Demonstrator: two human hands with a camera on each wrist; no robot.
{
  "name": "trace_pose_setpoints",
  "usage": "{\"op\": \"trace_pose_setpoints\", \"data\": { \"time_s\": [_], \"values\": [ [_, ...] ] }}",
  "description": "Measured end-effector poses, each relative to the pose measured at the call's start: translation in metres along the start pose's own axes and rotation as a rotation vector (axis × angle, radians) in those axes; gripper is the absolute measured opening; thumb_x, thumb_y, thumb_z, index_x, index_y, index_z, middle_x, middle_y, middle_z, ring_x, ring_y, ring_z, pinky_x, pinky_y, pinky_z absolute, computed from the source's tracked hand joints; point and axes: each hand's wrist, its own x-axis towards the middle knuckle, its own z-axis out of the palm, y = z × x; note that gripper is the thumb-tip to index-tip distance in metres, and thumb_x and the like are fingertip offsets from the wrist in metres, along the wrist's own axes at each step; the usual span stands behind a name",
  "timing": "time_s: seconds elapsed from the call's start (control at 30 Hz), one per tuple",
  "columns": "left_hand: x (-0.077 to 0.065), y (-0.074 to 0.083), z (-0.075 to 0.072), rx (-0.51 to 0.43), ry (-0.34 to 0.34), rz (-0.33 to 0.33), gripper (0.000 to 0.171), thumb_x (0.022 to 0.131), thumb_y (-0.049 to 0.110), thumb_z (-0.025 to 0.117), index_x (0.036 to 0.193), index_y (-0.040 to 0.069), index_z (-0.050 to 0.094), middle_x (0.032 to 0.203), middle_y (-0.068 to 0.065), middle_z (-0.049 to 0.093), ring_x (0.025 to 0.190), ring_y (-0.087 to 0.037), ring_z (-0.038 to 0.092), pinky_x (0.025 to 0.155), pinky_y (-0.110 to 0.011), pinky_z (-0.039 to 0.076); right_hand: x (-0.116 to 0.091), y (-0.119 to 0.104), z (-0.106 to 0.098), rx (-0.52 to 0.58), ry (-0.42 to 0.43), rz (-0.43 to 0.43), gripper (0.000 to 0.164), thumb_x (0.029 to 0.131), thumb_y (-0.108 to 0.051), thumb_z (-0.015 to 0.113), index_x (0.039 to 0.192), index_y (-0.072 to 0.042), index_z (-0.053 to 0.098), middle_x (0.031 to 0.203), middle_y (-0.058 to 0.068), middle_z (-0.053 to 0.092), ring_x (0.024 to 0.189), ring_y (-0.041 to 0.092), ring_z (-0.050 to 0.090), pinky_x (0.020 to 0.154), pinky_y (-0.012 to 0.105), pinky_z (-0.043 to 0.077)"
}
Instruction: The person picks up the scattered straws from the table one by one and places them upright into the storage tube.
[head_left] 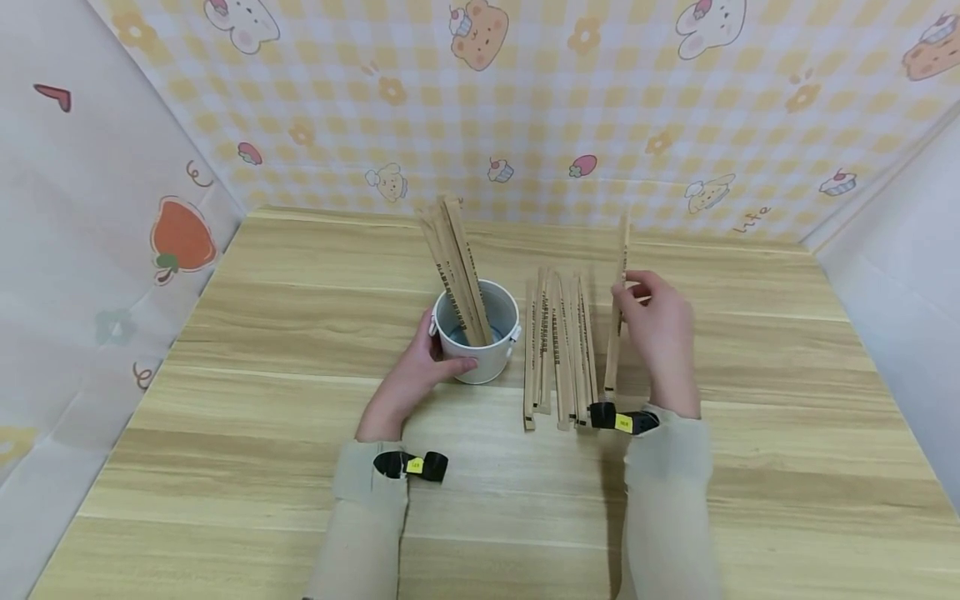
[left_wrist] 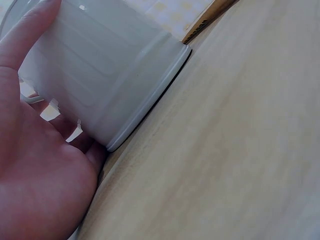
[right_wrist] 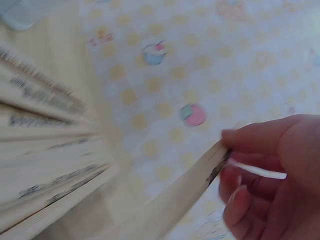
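Both forearms (head_left: 671, 517) reach forward. The left hand (head_left: 417, 373) grips, thumb extended in front, its other fingers apparently wrapped behind, though largely hidden; the right hand (head_left: 662, 323) pinches between thumb and fingertips.

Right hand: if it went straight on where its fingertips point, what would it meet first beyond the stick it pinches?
Probably the row of paper-wrapped sticks to its left, though depth is unclear: the right hand may pass above them.

The head view is bright, with pale sheen on the wooden tabletop (head_left: 506, 508) and soft shadow beside the right sleeve (head_left: 670, 500). The left wrist view is dimmer, a glint on the white bucket (left_wrist: 100, 70); the right is hazy, print on the paper packets (right_wrist: 50, 150) blurred.
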Motion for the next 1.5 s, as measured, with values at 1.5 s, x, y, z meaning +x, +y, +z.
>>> {"op": "trace_pose_setpoints", "data": {
  "time_s": [1.5],
  "values": [
    [0.000, 0.002, 0.001, -0.002, -0.007, 0.007, 0.094, 0.072, 0.006, 0.071, 0.142, 0.022, 0.010, 0.141, -0.010, 0.024, 0.126, -0.028, 0.029, 0.102, -0.040, 0.026, -0.042, -0.088, 0.039, 0.398, 0.199, -0.577, 0.017, 0.085, -0.017, 0.061, 0.097, -0.005, 0.064, 0.087, 0.002, 0.065, 0.079, 0.012, 0.059, 0.063, 0.026, 0.050]
  ]
}}
